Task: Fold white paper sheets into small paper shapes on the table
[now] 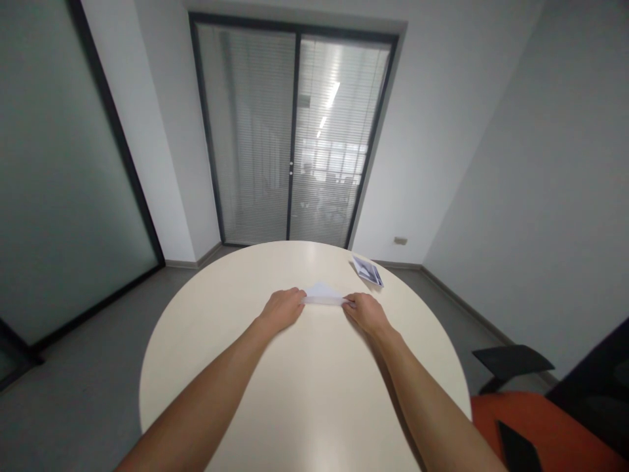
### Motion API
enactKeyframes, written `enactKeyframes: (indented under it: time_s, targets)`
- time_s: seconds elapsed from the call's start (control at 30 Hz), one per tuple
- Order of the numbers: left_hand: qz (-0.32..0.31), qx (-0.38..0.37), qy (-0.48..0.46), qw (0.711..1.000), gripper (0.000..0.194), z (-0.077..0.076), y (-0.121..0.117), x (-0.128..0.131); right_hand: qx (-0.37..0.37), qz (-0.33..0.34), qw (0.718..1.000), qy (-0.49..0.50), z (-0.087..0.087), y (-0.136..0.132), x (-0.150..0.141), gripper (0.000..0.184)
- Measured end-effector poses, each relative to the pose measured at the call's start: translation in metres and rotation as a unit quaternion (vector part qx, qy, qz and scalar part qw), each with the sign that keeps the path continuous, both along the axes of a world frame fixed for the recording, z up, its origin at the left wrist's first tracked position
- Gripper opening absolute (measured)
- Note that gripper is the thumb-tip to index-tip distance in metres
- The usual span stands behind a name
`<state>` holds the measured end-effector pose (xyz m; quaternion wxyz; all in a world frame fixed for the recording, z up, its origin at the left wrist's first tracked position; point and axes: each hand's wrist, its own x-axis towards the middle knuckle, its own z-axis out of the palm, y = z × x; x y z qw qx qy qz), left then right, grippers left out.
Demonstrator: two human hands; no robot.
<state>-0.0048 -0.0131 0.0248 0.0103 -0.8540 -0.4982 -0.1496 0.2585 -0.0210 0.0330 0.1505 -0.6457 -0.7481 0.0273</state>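
A folded sheet of white paper (322, 294) is stretched between my two hands over the far half of the round table (304, 373). It comes to a low point at the top, and a straight folded band runs along its near edge. My left hand (285, 308) is closed on the paper's left end. At the right end, my right hand (366, 311) pinches the paper between thumb and fingers. The fingers cover both ends of the paper.
A printed card or leaflet (367, 271) lies near the table's far right edge, beyond my right hand. An orange chair (535, 423) with black armrests stands close at the right. Glass doors with blinds (289, 137) are behind the table.
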Motion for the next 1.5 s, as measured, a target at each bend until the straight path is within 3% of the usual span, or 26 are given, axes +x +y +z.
enactKeyframes:
  time_s: [0.4,0.87,1.23,1.37,1.5]
  targets:
    - [0.028,-0.024,-0.13,0.991,0.031,-0.012,0.013,-0.007,0.017,-0.013,0.997,0.08,-0.01,0.008,0.008,0.026]
    - [0.018,-0.007,-0.136,0.991,0.045,-0.024,0.016,-0.006,0.033,-0.011,0.995,0.098,-0.021,0.015,0.012,0.029]
    - [0.05,0.006,-0.102,0.994,0.043,-0.013,0.007,-0.004,0.025,-0.019,0.995,0.099,-0.021,0.014,0.013,0.033]
    - [0.016,0.041,-0.066,0.997,0.047,-0.013,0.007,-0.005,0.021,-0.023,0.996,0.089,-0.022,0.014,0.013,0.034]
    - [-0.048,0.021,-0.032,0.998,0.045,-0.012,0.008,-0.005,0.02,-0.012,0.997,0.077,-0.022,0.015,0.014,0.032]
